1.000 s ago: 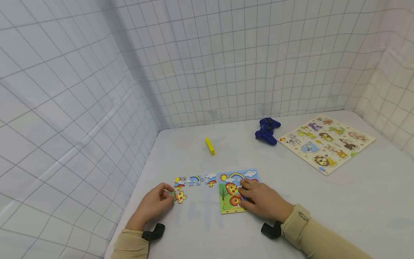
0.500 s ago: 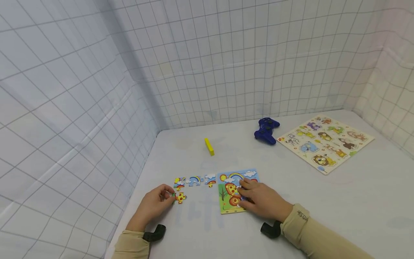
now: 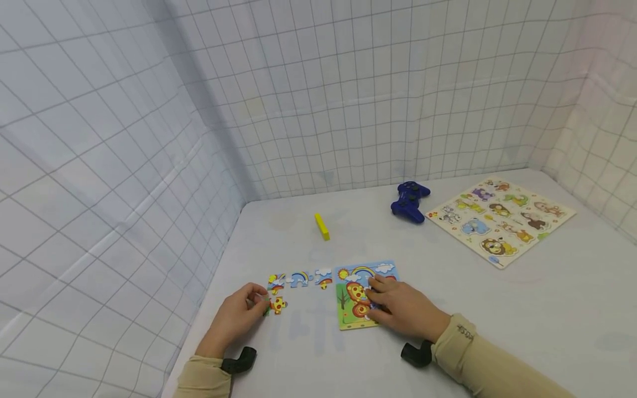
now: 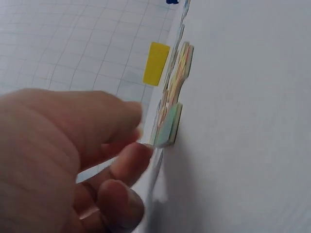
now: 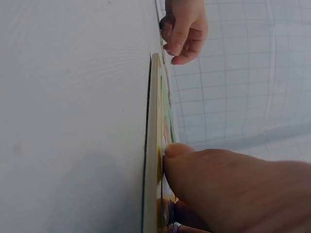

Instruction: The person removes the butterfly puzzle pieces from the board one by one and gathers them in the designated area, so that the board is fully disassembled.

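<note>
My left hand point(image 3: 238, 314) is at the table's left side, bent fingers apart, fingertips right at the green edge of a jigsaw piece point(image 3: 278, 304) with red and yellow print. In the left wrist view that piece point(image 4: 167, 127) lies flat, and there is space between thumb and fingers. Three more jigsaw pieces lie in a row just behind: a sun piece point(image 3: 276, 282), a rainbow piece point(image 3: 299, 278) and a cloud piece point(image 3: 323, 277). My right hand point(image 3: 405, 307) rests on the right part of a jigsaw board point(image 3: 347, 309), its fingers hiding that part of the picture.
Farther back lies a yellow block point(image 3: 322, 226). A blue game controller point(image 3: 410, 202) sits near the back wall, beside a wooden animal puzzle board point(image 3: 502, 218) on the right. Grid-patterned cloth walls point(image 3: 338, 110) enclose the back and sides of the white table point(image 3: 318, 365).
The jigsaw piece at my left fingertips has turned and shifted slightly. My left hand has barely moved. The right hand stays on the jigsaw board.
</note>
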Available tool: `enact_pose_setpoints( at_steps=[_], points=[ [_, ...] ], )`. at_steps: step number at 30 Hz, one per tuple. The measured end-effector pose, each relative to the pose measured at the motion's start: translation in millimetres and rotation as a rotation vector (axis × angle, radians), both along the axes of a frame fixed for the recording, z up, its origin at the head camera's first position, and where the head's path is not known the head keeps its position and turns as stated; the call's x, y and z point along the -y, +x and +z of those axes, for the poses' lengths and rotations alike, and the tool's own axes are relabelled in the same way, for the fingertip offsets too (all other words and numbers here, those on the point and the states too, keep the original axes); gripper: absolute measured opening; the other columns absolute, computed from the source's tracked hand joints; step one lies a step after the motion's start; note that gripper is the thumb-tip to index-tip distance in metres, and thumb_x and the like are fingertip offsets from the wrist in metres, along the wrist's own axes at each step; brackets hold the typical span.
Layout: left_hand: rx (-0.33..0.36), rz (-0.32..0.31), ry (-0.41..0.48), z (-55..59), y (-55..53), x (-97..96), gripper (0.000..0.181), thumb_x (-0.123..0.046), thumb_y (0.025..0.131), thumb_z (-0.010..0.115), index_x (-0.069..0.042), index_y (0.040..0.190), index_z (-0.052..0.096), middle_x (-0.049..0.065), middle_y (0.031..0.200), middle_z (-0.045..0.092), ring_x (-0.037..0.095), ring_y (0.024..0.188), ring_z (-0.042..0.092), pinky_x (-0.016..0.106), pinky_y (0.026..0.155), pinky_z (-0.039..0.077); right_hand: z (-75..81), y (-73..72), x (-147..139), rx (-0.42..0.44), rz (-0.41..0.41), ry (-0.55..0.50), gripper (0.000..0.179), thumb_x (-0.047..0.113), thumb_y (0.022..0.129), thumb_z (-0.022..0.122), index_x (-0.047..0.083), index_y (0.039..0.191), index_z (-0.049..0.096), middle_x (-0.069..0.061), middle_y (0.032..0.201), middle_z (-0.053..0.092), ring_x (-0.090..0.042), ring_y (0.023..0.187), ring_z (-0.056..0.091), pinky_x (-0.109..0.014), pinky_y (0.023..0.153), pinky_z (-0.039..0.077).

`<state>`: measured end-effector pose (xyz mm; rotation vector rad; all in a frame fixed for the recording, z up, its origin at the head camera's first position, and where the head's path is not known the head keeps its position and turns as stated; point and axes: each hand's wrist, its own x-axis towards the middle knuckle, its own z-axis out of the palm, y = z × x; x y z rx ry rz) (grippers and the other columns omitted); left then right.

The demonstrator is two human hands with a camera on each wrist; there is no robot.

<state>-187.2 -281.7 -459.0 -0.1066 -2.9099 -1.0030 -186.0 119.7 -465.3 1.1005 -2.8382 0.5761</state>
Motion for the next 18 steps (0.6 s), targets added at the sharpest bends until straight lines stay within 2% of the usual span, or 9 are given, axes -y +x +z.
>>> enact_pose_setpoints(
  at_steps=[3,6,9,11,14,18],
  points=[
    [-0.086,0.043,0.103,1.2,1.0,-9.6,0.012,-0.022,0.098,0.071,-0.017,0.108,0.07,-0.001,0.09,0.067,0.01,0.066,0.055,0.025,0.057,0.045,-0.4,-0.7,1,0.002,0.005,-0.003,0.053,0.041,0.102,0.062,0.004,0.14,0.063,-0.02,0.153,0.051,-0.037,0.143,0.048,-0.053,0.113,0.042],
    [-0.129,0.018,0.279,6.4,2.5,-27.6,0.013,-0.017,0.099,0.071,-0.01,0.11,0.07,0.007,0.094,0.069,0.013,0.068,0.059,0.026,0.056,0.049,-0.9,-1.7,3,0.011,0.012,-0.009,0.053,0.042,0.102,0.063,0.005,0.14,0.063,-0.019,0.153,0.051,-0.037,0.144,0.047,-0.053,0.114,0.041],
    [-0.065,-0.043,0.446,16.1,3.3,-51.5,0.019,-0.016,0.099,0.07,-0.006,0.115,0.069,0.015,0.1,0.069,0.017,0.074,0.064,0.027,0.058,0.051,-1.3,-2.2,5,0.03,0.01,-0.011,0.053,0.043,0.102,0.062,0.005,0.14,0.063,-0.019,0.154,0.05,-0.037,0.145,0.046,-0.053,0.114,0.041],
    [0.008,-0.091,0.509,22.8,2.7,-71.2,0.024,-0.017,0.1,0.07,-0.005,0.12,0.068,0.017,0.104,0.068,0.018,0.081,0.066,0.027,0.063,0.052,-1.3,-2.5,4,0.046,-0.002,-0.013,0.053,0.043,0.101,0.063,0.006,0.14,0.064,-0.018,0.154,0.051,-0.037,0.144,0.046,-0.053,0.114,0.041],
    [0.098,-0.177,0.516,28.7,-2.0,-104.4,0.027,-0.02,0.1,0.07,-0.005,0.122,0.068,0.014,0.108,0.07,0.02,0.09,0.067,0.027,0.069,0.052,-1.6,-3.3,2,0.075,-0.024,-0.035,0.051,0.042,0.1,0.066,0.006,0.137,0.066,-0.018,0.153,0.052,-0.037,0.144,0.047,-0.053,0.114,0.041],
    [0.152,-0.337,0.361,25.3,-14.5,-146.5,0.028,-0.022,0.1,0.069,-0.008,0.124,0.068,0.005,0.113,0.072,0.018,0.101,0.068,0.029,0.079,0.055,-1.9,-4.6,1,0.068,-0.04,-0.087,0.046,0.039,0.098,0.07,0.007,0.131,0.071,-0.017,0.15,0.056,-0.038,0.141,0.05,-0.054,0.112,0.043]
  ],
)
